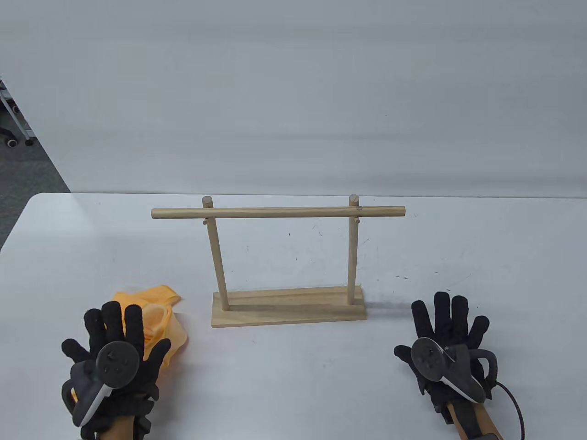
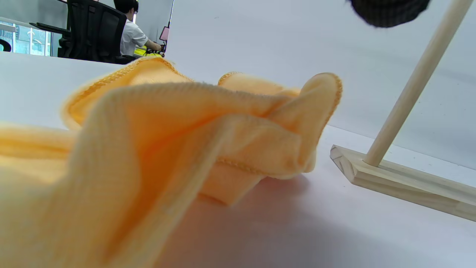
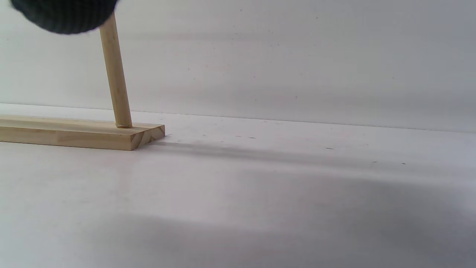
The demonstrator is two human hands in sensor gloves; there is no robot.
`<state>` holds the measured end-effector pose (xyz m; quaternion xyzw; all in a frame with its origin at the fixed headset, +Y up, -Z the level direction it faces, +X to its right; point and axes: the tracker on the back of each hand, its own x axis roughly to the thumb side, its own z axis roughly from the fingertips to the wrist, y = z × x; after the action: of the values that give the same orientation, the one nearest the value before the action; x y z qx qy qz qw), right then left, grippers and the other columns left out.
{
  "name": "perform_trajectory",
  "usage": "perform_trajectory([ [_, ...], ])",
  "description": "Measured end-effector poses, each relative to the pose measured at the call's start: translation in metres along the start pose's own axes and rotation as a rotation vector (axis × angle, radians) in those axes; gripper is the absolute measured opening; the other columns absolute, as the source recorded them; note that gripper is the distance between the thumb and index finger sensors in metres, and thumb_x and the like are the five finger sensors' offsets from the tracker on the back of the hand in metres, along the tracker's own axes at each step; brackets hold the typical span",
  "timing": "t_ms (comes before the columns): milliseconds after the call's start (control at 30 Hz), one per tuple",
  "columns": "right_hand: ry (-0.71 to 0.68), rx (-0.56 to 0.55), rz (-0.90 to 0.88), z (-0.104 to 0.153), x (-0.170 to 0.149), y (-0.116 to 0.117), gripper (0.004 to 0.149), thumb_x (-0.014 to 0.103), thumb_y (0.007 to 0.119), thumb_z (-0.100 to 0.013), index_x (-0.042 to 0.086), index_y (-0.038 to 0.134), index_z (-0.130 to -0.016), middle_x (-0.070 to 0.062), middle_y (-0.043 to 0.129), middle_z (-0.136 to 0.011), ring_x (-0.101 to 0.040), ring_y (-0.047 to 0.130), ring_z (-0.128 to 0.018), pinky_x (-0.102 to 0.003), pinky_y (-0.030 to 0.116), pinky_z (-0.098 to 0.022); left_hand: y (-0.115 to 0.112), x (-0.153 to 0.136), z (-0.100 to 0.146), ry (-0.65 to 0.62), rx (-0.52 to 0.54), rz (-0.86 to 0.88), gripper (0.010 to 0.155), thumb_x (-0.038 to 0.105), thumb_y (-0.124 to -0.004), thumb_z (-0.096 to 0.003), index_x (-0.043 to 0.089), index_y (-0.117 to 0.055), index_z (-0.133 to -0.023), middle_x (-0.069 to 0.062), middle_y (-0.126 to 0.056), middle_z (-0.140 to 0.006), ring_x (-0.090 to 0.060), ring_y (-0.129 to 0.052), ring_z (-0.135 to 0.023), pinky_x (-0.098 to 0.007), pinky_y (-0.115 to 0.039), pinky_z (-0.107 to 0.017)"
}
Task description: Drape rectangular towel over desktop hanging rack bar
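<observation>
Pale unvarnished wooden rack, soft ribbed orange cloth towel, seemingly matt white table.

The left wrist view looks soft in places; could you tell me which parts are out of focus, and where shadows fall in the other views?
Left wrist view: the towel blurs toward the lower left, while the rack base stays fairly sharp. Right wrist view: a soft shadow stretches right from the rack base, and the dark fingertip is blurred. Table view: evenly lit, with a faint shadow right of the base.

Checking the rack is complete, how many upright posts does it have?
2: left post stands at the base's left end, right post at its right end, both carrying the bar.
</observation>
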<state>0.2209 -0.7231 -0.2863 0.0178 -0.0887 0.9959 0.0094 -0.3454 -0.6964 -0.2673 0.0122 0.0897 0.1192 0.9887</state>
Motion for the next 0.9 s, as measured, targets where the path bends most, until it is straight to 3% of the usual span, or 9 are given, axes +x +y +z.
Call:
perform_trajectory([
  [900, 0.009, -0.009, -0.031, 0.0022, -0.0044, -0.0005, 0.09, 0.066, 0.059, -0.033, 0.024, 0.017, -0.101, -0.022, 0.003, -0.108, -0.058, 0.007, -0.096, -0.082, 0.013, -0.055, 0.0022, -0.0055, 0.0, 0.035, -0.014, 0.027, 0.087, 0.073, -0.062, -0.0525, 0.045, -0.003, -0.11, 0.005, 0.018, -0.116, -0.032, 0.018, -0.114, -0.076, 0.008, -0.066],
])
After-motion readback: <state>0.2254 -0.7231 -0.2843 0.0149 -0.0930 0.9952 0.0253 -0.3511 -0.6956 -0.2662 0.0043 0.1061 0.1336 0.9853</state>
